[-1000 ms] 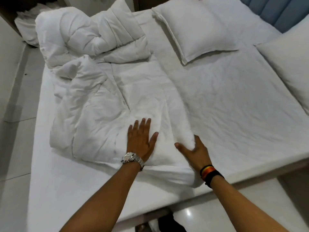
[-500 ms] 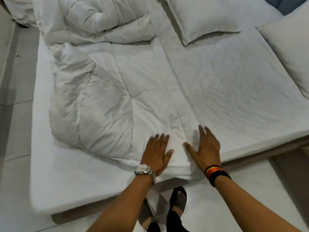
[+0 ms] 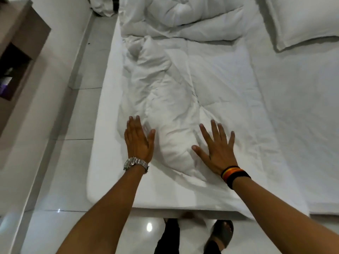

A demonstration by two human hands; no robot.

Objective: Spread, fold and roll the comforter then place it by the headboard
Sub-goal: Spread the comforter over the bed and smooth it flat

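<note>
Comforter [image 3: 179,99] looks soft, puffy, light, will slump. Left hand [image 3: 138,142] flat, fingers together; right hand [image 3: 215,149] flat, fingers spread. Better take near edge corners.

The two hands, side by side near the foot edge half a second ago, have spread apart: the left hand [image 3: 139,140] now lies flat on the left edge of the rumpled white quilted comforter [image 3: 183,92], the right hand [image 3: 216,149] flat with splayed fingers to the right, a puffed ridge of comforter between them.
</note>
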